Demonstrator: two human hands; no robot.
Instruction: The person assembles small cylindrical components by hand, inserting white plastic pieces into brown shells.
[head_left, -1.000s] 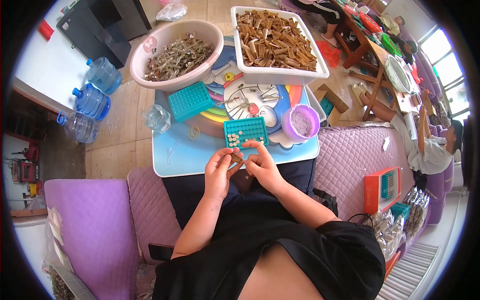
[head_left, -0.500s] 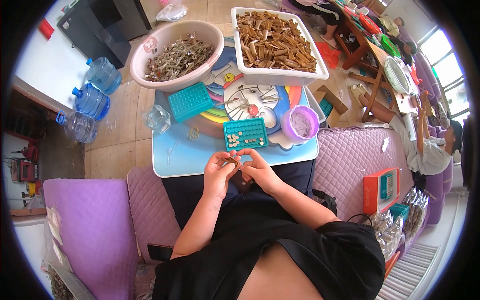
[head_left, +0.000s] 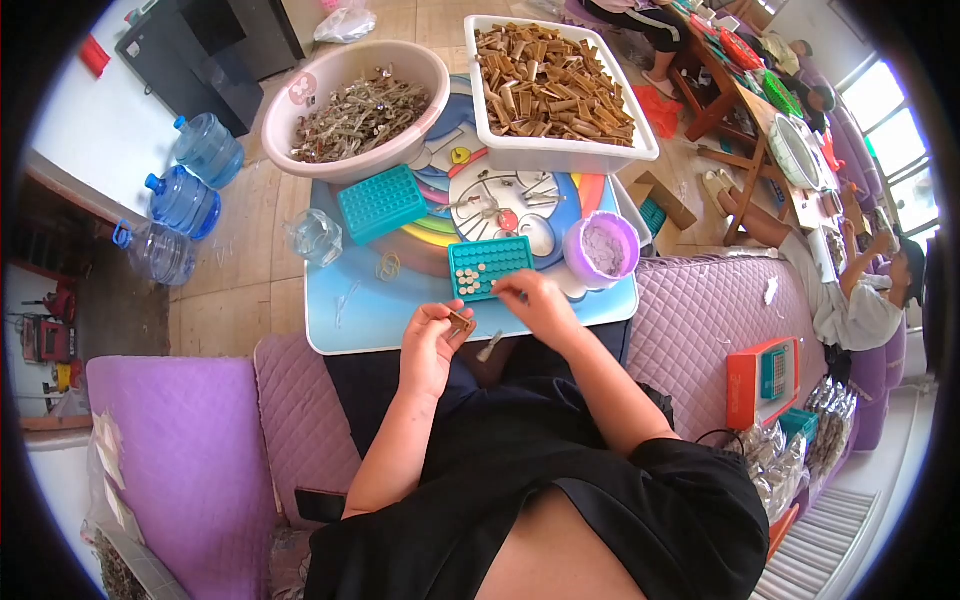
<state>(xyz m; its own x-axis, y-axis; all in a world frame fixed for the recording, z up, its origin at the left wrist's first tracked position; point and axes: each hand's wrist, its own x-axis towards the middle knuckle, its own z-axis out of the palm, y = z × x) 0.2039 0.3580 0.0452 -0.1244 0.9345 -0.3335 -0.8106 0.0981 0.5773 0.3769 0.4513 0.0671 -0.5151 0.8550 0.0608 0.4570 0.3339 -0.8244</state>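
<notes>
My left hand (head_left: 430, 345) pinches a small brown folded piece (head_left: 460, 323) just off the table's near edge. My right hand (head_left: 540, 305) reaches over the near right corner of a teal tray (head_left: 510, 247) with round wells. Its fingertips are pinched together at the small pale discs; whether one is between them is too small to see. Several pale round discs (head_left: 466, 277) sit in the tray's left and near wells. A small clear, whitish strip (head_left: 489, 348) shows between my hands, over my lap.
Beyond the tray stand a pink basin (head_left: 280, 130) of clear wrapped pieces and a white bin (head_left: 560, 157) of brown pieces. Around it are a second teal tray (head_left: 382, 204), a clear jar (head_left: 314, 238) and a purple tub (head_left: 630, 245). A person (head_left: 850, 300) sits at the right.
My right hand has left the brown piece and moved right and forward to the tray's near right corner. My left hand keeps hold of the piece. The whitish strip now shows.
</notes>
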